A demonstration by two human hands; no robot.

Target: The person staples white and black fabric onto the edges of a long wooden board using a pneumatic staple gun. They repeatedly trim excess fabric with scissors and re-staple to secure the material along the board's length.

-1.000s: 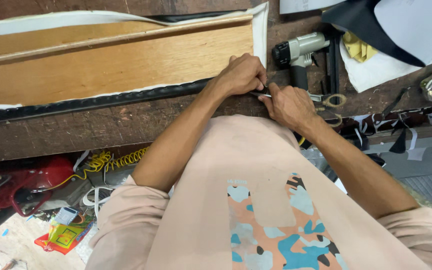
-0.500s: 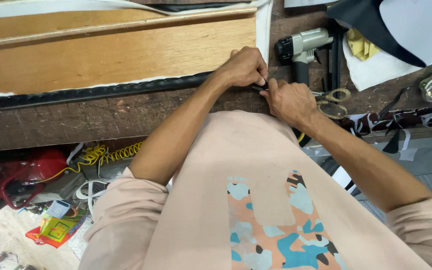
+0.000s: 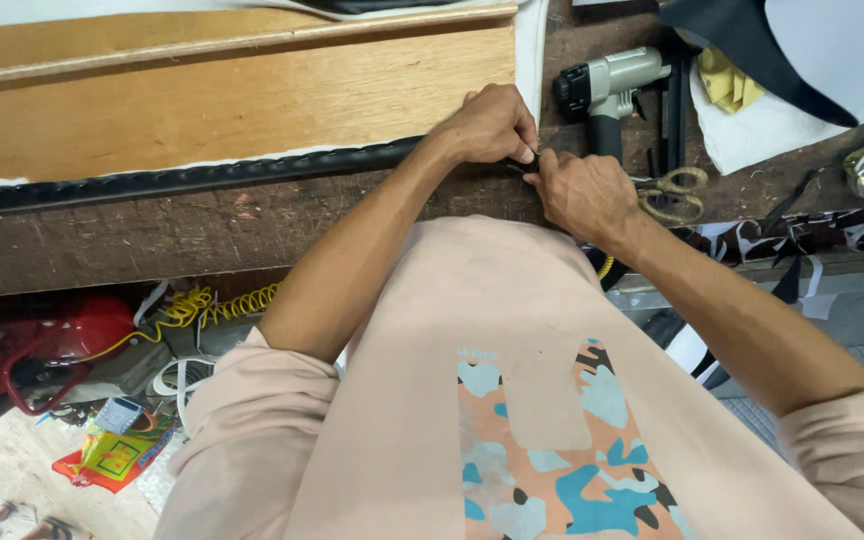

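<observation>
A long wooden panel (image 3: 232, 95) lies on a dark worn workbench (image 3: 132, 240), with a black ridged trim strip (image 3: 202, 178) running along its near edge. At the strip's right end, by the panel's corner, my left hand (image 3: 490, 125) pinches the black material from above. My right hand (image 3: 584, 190) grips the same end from the right, fingertips meeting the left hand's. The strip's end is hidden between my fingers. White padding (image 3: 530, 50) shows at the panel's right edge.
A grey pneumatic stapler (image 3: 612, 85) lies just beyond my hands, scissors (image 3: 674, 192) to its right. Black and white fabric pieces (image 3: 792, 60) and a yellow cloth (image 3: 727, 80) lie at upper right. Below the bench are a yellow coiled hose (image 3: 202, 305) and a red tool (image 3: 42, 345).
Both hands stay pinched on the strip's end at the panel corner. The view has shifted slightly, little else differs.
</observation>
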